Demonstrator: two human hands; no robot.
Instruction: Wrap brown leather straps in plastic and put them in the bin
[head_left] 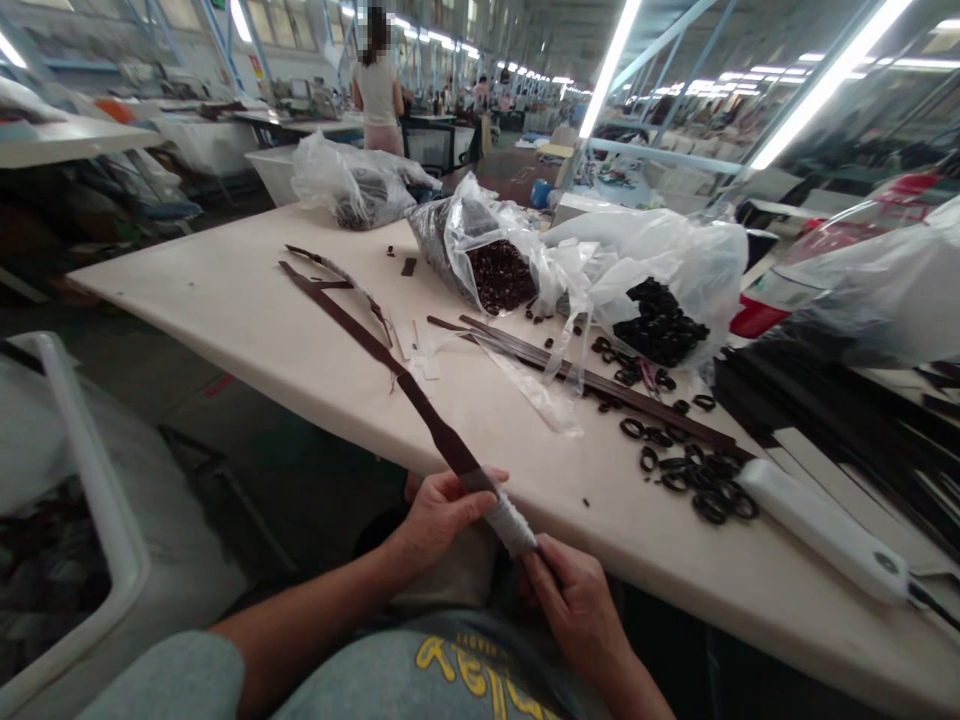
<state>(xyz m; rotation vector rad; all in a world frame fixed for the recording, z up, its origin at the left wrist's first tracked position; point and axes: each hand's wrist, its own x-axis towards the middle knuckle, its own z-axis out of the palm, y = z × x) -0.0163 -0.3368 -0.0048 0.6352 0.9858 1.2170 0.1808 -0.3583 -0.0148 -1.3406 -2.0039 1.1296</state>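
Observation:
A long dark brown strap [375, 345] runs from the tabletop down over the table's near edge to my lap. Its near end is wrapped in grey tape or film [510, 522]. My left hand [439, 515] is closed on the strap just above the wrapped part, thumb on top. My right hand [574, 600] pinches the wrapped end from below, fingers closed on it. Both hands sit just below the front edge of the cream table [247, 320].
Black rings [697, 480] lie scattered near a white tool [825, 530]. Clear bags hold dark brown pieces [499, 275] and black rings [660, 325]. More straps [585, 375] lie mid-table. A white bin [90, 500] stands left. A person [377, 85] stands far back.

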